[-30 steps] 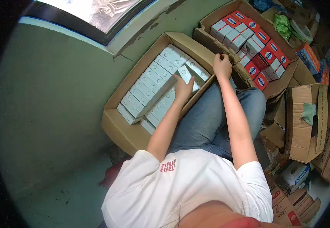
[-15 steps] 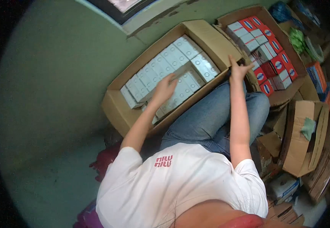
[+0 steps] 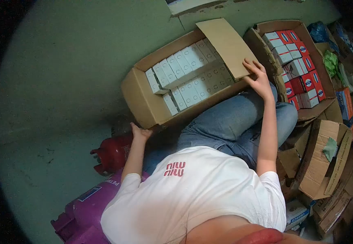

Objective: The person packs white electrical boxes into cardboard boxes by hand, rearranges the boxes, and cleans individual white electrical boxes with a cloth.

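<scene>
While the big carton point(image 3: 140, 99) sits at eleven o'clock from the jeans point(image 3: 221, 122), the right hand point(image 3: 260, 79) is at its three o'clock, touching the flap point(image 3: 227, 46) over some white boxes point(image 3: 178, 65) — maybe to hold it down. At its seven, the left hand point(image 3: 141, 133) is by a corner — maybe to steady it. They're well apart; I can't tell if either grips.
</scene>
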Demonstrator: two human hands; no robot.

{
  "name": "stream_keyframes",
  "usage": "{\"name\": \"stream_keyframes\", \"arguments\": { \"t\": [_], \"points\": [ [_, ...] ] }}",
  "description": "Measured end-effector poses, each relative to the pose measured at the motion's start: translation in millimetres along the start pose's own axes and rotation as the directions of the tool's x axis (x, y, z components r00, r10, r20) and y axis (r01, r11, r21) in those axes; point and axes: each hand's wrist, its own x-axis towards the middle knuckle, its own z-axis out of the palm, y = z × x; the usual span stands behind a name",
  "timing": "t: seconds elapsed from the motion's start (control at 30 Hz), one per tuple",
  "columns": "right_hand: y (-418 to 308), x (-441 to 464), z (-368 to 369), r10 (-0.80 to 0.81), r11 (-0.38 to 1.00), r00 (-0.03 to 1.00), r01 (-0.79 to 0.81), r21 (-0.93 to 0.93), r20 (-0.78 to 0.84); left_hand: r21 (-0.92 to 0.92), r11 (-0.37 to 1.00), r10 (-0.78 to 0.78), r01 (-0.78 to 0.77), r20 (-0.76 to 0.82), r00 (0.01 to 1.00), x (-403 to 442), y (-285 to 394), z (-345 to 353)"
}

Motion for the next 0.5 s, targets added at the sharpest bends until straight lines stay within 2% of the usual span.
{"name": "stream_keyframes", "arguments": {
  "t": [0.03,0.07,0.1,0.13,0.23,0.27,0.3,0.33,0.37,0.4,0.43,0.47,0.5],
  "points": [
    [-11.7,-4.8,1.4,-0.024,0.994,0.999,0.026,-0.104,0.021,-0.056,0.990,0.130,-0.130,0.006,0.991,1.6,-7.2,-2.1],
    [-13.1,-9.8,3.6,-0.026,0.978,0.999,0.035,-0.206,0.044,-0.004,0.941,0.339,-0.339,-0.026,0.940,2.5,-14.4,-4.3],
    [-12.3,-12.2,5.7,-0.029,0.951,0.997,0.048,-0.305,0.068,0.052,0.845,0.534,-0.532,-0.046,0.844,-4.3,-22.4,-4.0],
    [-10.1,-12.3,6.4,-0.032,0.914,0.996,0.065,-0.401,0.089,0.132,0.732,0.681,-0.668,-0.146,0.717,-31.4,-26.5,3.0],
    [41.0,-2.8,29.0,-0.083,0.939,0.967,-0.006,-0.343,-0.242,0.107,0.333,0.931,-0.937,0.120,0.345,-67.9,-14.0,-7.0],
    [42.7,-1.1,32.2,0.026,0.943,0.945,-0.132,-0.306,-0.327,0.123,0.187,0.959,-0.975,0.192,0.208,-70.9,-12.0,-3.7],
    [43.6,0.2,35.3,0.134,0.935,0.904,-0.251,-0.252,-0.407,0.127,0.036,0.964,-0.991,0.258,0.068,-73.4,-11.1,4.8],
    [36.3,0.3,40.3,0.328,0.928,0.837,-0.373,-0.020,-0.438,0.122,-0.118,0.944,-0.985,0.322,-0.074,-78.3,-8.6,13.2],
    [30.7,2.5,41.5,0.515,0.857,0.747,-0.467,0.219,-0.421,0.019,-0.102,0.872,-0.995,0.483,-0.080,-95.6,-10.9,26.4],
    [43.7,2.7,45.5,0.641,0.724,0.738,-0.491,0.484,-0.210,-0.107,-0.151,0.734,-0.983,0.654,-0.184,-94.5,-13.7,35.2],
    [50.7,2.9,42.5,0.617,0.754,0.763,-0.504,0.421,-0.192,-0.094,-0.349,0.580,-0.932,0.760,-0.294,-130.7,-14.3,52.8],
    [56.2,2.0,40.1,0.596,0.780,0.784,-0.513,0.359,-0.173,-0.035,-0.267,0.464,-0.963,0.871,-0.160,-137.8,-26.9,67.0],
    [57.3,1.8,39.0,0.574,0.803,0.803,-0.516,0.298,-0.158,-0.056,-0.522,0.265,-0.851,0.938,-0.224,-145.0,-30.5,80.4]
  ]
}}
